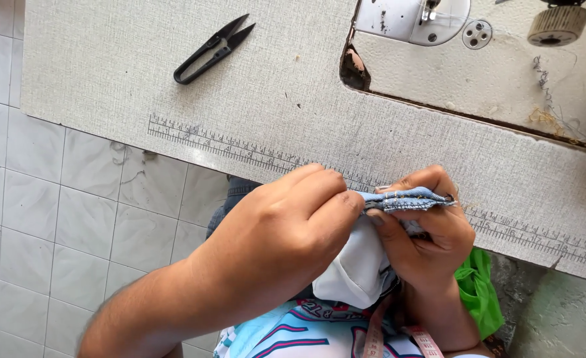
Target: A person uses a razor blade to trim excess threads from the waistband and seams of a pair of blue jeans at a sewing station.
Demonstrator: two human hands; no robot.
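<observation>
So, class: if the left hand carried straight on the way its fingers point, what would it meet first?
The left hand points rightward, so it would first meet the folded denim piece and, right behind it, the right hand; depth is unclear.

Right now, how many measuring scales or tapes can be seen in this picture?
2. A printed ruler scale runs along the front edge of the sewing table. A pink measuring tape hangs below the right hand; part of it is hidden.

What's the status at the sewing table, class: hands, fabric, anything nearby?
Left hand and right hand both pinch the folded blue denim strip at the table edge. White cloth hangs below. Thread snips lie apart, untouched.
</observation>
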